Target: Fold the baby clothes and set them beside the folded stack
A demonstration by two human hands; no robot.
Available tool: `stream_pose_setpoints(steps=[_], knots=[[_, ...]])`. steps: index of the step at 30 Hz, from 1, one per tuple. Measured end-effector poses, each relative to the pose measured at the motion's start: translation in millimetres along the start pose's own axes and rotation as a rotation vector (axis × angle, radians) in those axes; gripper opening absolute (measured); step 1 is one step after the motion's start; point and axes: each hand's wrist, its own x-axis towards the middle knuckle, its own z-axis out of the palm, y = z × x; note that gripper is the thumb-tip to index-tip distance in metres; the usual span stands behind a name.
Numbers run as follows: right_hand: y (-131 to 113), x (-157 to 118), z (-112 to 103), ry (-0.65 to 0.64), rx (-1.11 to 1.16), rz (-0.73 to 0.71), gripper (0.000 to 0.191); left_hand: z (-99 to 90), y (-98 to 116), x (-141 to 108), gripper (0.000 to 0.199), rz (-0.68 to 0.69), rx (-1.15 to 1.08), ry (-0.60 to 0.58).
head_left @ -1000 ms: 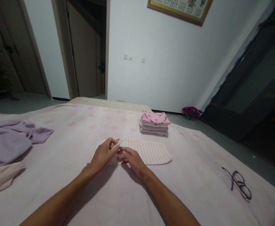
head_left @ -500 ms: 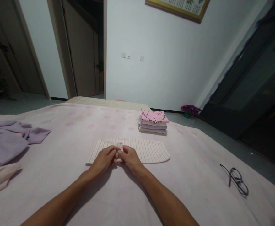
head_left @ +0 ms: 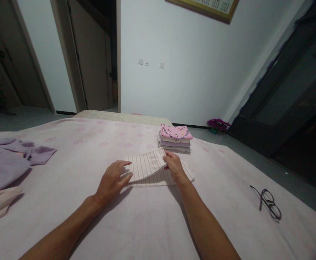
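Observation:
A white garment with pinkish stripes lies on the pink bedspread, its left part folded over toward the right. The raised edge of that fold is pinched in my right hand, above the lower layer. At the fold on the left, my left hand rests with thumb and fingers spread apart, touching the cloth. Just behind the garment stands a neat stack of folded clothes, with a pink printed one on top.
Loose lilac clothing and a peach cloth lie at the left of the bedspread. Black-framed glasses rest at the right. Beyond the bed are a potted purple plant and a wall.
My right hand has moved right, carrying the garment's left end over the rest of it. My left hand has separated from it, shifted slightly left and spread its fingers.

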Motion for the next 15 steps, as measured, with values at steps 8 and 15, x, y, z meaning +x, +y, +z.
stream_pose_setpoints(steps=[8,15], knots=[[-11.3,9.3,-52.4,0.087,-0.191,0.053,0.058,18.0,-4.4,-12.3,0.051,0.200,0.175,-0.080],[-18.9,7.7,-54.9,0.089,-0.120,0.008,0.060,30.8,15.5,-7.8,0.054,0.193,0.243,-0.040]])
